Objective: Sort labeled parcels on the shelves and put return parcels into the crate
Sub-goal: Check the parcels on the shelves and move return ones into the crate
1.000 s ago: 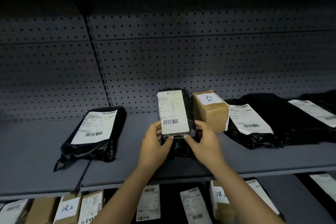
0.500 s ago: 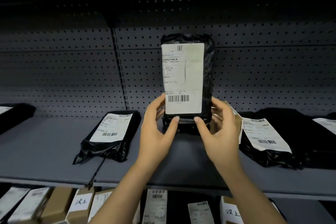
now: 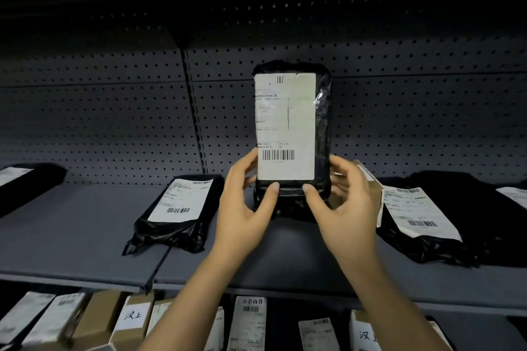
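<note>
The left hand (image 3: 242,208) pinches the lower left edge of the black parcel (image 3: 322,128), held upright mid-frame above the shelf (image 3: 71,236), and the right hand (image 3: 342,208) pinches its lower right edge; it looks light, slick-wrapped and fairly stiff, best gripped by the sides.

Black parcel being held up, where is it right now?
Centre of the head view: the black parcel stands upright before the pegboard, its lower end gripped by the left hand and right hand, above the shelf.
</note>
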`<action>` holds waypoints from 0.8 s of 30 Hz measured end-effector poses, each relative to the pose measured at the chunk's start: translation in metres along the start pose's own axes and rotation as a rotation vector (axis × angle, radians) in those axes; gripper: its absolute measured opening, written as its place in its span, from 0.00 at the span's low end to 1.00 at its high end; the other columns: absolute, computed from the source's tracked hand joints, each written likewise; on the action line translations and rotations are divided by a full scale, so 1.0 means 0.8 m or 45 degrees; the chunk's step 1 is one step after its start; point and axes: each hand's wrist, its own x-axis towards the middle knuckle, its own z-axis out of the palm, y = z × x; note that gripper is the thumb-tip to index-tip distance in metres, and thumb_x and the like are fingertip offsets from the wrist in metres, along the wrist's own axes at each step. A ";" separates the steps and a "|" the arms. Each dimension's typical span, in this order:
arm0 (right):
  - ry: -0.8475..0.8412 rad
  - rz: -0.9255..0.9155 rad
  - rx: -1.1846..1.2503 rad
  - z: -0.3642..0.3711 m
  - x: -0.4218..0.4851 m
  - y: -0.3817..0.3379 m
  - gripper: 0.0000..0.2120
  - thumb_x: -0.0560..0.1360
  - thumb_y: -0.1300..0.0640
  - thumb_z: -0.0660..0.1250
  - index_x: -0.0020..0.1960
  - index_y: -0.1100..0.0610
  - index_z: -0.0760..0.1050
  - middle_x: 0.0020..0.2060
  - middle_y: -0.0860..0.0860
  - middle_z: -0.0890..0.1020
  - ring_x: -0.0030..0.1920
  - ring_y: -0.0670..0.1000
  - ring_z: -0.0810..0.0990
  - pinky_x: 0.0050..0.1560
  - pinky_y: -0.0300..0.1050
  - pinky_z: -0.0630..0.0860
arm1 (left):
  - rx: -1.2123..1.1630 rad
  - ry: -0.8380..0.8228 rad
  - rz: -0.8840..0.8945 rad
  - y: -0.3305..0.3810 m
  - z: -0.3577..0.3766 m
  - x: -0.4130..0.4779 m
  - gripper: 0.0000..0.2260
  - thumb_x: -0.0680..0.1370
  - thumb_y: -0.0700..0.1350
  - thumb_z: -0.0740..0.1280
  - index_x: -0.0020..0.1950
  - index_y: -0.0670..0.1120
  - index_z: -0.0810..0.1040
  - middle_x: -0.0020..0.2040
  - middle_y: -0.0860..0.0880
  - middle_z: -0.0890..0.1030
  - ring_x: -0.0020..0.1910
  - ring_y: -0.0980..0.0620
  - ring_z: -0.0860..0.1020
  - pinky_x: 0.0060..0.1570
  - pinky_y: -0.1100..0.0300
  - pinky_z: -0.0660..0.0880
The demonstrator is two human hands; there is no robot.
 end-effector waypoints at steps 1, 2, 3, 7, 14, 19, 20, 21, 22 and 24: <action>-0.027 0.048 0.008 0.002 0.000 0.002 0.25 0.71 0.61 0.74 0.65 0.53 0.72 0.57 0.48 0.77 0.56 0.38 0.76 0.54 0.28 0.71 | 0.007 0.000 -0.024 -0.001 -0.002 -0.001 0.24 0.77 0.44 0.68 0.72 0.50 0.68 0.67 0.53 0.74 0.67 0.54 0.72 0.65 0.61 0.70; -0.051 0.092 0.005 0.005 -0.001 0.005 0.24 0.71 0.60 0.74 0.65 0.51 0.72 0.57 0.46 0.76 0.54 0.38 0.75 0.53 0.27 0.71 | 0.013 -0.002 -0.052 -0.004 -0.003 -0.002 0.23 0.77 0.45 0.67 0.72 0.51 0.68 0.66 0.54 0.74 0.67 0.55 0.72 0.64 0.62 0.70; -0.072 0.130 -0.015 0.008 -0.003 0.007 0.24 0.71 0.59 0.74 0.65 0.50 0.72 0.56 0.45 0.76 0.53 0.38 0.75 0.52 0.27 0.71 | 0.022 -0.007 -0.083 -0.007 -0.005 -0.005 0.23 0.77 0.45 0.67 0.71 0.51 0.69 0.66 0.55 0.75 0.66 0.56 0.72 0.64 0.64 0.70; -0.199 0.264 -0.138 0.020 -0.010 0.022 0.23 0.74 0.55 0.72 0.67 0.52 0.72 0.54 0.45 0.74 0.48 0.39 0.75 0.46 0.25 0.71 | 0.053 -0.058 -0.250 -0.027 -0.013 -0.014 0.19 0.78 0.43 0.67 0.69 0.52 0.71 0.62 0.59 0.77 0.62 0.63 0.74 0.59 0.69 0.70; -0.460 0.480 -0.344 0.045 -0.033 0.057 0.21 0.78 0.53 0.66 0.70 0.57 0.70 0.55 0.51 0.73 0.42 0.40 0.72 0.37 0.26 0.69 | 0.189 -0.195 -0.578 -0.074 -0.028 -0.032 0.14 0.78 0.40 0.67 0.63 0.49 0.74 0.55 0.58 0.81 0.51 0.70 0.76 0.47 0.77 0.69; -0.581 0.591 -0.360 0.055 -0.046 0.073 0.22 0.79 0.53 0.65 0.72 0.58 0.69 0.59 0.54 0.74 0.47 0.45 0.74 0.48 0.34 0.68 | 0.382 -0.251 -0.661 -0.091 -0.034 -0.045 0.13 0.78 0.42 0.67 0.62 0.48 0.75 0.43 0.60 0.79 0.39 0.70 0.75 0.39 0.75 0.69; -0.579 0.594 -0.361 0.055 -0.047 0.075 0.22 0.79 0.54 0.65 0.72 0.58 0.69 0.59 0.54 0.74 0.46 0.44 0.74 0.48 0.34 0.68 | 0.398 -0.251 -0.657 -0.092 -0.034 -0.046 0.12 0.78 0.42 0.67 0.62 0.48 0.76 0.42 0.59 0.78 0.38 0.69 0.75 0.38 0.75 0.68; -0.572 0.588 -0.360 0.054 -0.047 0.076 0.22 0.79 0.54 0.65 0.71 0.58 0.69 0.58 0.54 0.74 0.45 0.43 0.74 0.47 0.33 0.68 | 0.411 -0.253 -0.657 -0.092 -0.034 -0.046 0.12 0.78 0.43 0.67 0.61 0.49 0.75 0.42 0.59 0.78 0.38 0.68 0.75 0.38 0.75 0.68; -0.564 0.580 -0.357 0.053 -0.047 0.077 0.22 0.79 0.54 0.66 0.71 0.58 0.70 0.57 0.54 0.75 0.43 0.41 0.74 0.45 0.30 0.68 | 0.425 -0.259 -0.660 -0.091 -0.034 -0.045 0.11 0.78 0.43 0.67 0.60 0.49 0.75 0.43 0.58 0.78 0.40 0.67 0.76 0.39 0.74 0.68; -0.548 0.551 -0.352 0.050 -0.046 0.078 0.20 0.79 0.55 0.66 0.70 0.58 0.72 0.56 0.53 0.75 0.42 0.40 0.73 0.43 0.27 0.68 | 0.465 -0.264 -0.629 -0.093 -0.034 -0.045 0.12 0.78 0.44 0.68 0.61 0.49 0.75 0.49 0.55 0.79 0.49 0.61 0.77 0.47 0.69 0.70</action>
